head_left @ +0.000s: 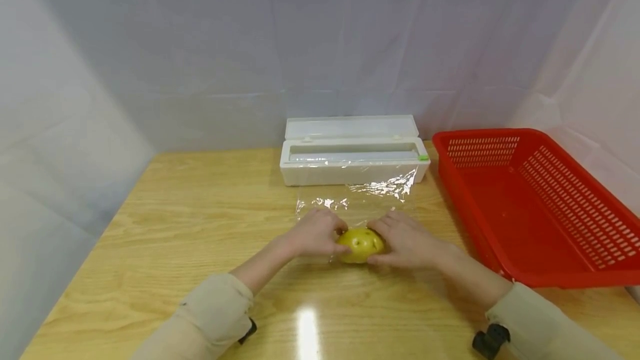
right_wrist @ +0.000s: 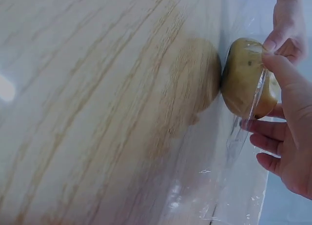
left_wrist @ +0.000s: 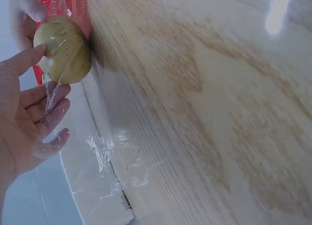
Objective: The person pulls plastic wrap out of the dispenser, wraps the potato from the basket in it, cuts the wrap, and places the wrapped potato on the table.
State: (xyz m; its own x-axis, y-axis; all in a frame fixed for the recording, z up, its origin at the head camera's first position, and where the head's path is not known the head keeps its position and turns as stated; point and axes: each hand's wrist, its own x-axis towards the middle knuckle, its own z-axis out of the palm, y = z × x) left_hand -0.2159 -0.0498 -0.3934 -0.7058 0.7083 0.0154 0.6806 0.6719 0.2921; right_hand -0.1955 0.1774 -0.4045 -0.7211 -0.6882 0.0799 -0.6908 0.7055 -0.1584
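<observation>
A yellow potato (head_left: pixel 361 245) sits on the table between the two hands, with clear plastic wrap (head_left: pixel 380 188) drawn over part of it. My left hand (head_left: pixel 320 233) holds the potato's left side, its thumb on the near face and fingers at the far side. From the right, my right hand (head_left: pixel 407 239) grips it in the same way. In the right wrist view a fold of film crosses the potato (right_wrist: pixel 243 83) under the thumb. Behind stands a white wrap dispenser box (head_left: pixel 355 173), lid raised, and the film runs from its roll to the potato.
A red plastic basket (head_left: pixel 492 238) with slotted walls stands at the right, close to the right forearm. A small green piece (head_left: pixel 423 158) sits on the dispenser's right end. Pale cloth walls (head_left: pixel 210 60) border the wooden table (head_left: pixel 200 193).
</observation>
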